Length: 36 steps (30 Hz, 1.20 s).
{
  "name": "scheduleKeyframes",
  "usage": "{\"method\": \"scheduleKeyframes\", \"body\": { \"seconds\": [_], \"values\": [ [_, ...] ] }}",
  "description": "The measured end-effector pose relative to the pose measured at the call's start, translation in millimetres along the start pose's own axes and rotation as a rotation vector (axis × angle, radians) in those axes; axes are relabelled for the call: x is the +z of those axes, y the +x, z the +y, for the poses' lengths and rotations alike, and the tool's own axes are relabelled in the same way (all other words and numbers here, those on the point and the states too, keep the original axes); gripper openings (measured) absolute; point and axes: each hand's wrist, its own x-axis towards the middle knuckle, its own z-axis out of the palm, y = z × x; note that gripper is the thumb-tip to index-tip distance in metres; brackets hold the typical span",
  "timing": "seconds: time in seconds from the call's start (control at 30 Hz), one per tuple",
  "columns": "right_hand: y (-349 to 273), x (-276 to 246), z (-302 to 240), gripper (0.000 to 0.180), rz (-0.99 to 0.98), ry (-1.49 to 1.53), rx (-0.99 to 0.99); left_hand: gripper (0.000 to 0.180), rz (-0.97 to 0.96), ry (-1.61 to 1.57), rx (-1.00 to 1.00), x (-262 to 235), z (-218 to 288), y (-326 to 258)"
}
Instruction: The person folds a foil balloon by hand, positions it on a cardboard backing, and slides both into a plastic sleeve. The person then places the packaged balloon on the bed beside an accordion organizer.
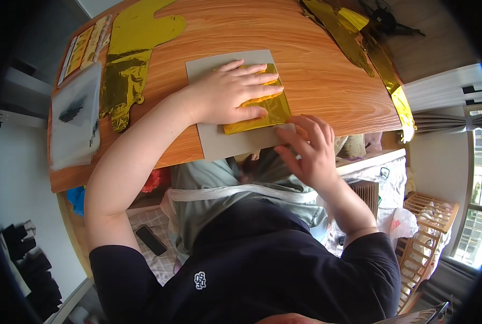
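A gold foil sheet (278, 109) lies on a grey board (219, 141) near the front edge of the wooden table. My left hand (227, 92) rests flat on the foil, its fingers spread toward the right and covering much of the sheet. At the foil's lower right corner is my right hand (311, 144), with bent fingers and the thumb apart from them. Its fingertips are over the right edge of the board, by the foil's corner. Whether they touch the foil, I cannot tell. No object shows in that hand.
Larger gold foil pieces with cut, wavy edges lie at the left (130, 59) and far right (354, 43). A clear plastic sleeve (73, 129) sits on the left of the table (230, 27). Below are a dark phone (151, 240) and a wooden rack (427, 216).
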Motion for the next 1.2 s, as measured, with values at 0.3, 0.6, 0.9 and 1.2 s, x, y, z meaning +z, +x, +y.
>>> {"method": "scheduleKeyframes", "body": {
  "seconds": [0.3,0.6,0.9,1.2],
  "values": [
    [-6,12,-4,0.042,0.044,-0.04,0.084,0.068,0.01,0.017,-0.026,1,1,8],
    [3,5,-6,0.043,-0.007,-0.047,0.129,0.066,0.003,-0.006,-0.008,1,-1,13],
    [-1,20,-7,0.043,0.088,-0.097,0.137,0.068,0.017,-0.017,-0.005,5,-8,14],
    [-5,22,0,0.04,0.086,-0.097,0.104,0.069,0.024,-0.001,-0.001,8,-12,15]
  ]
}}
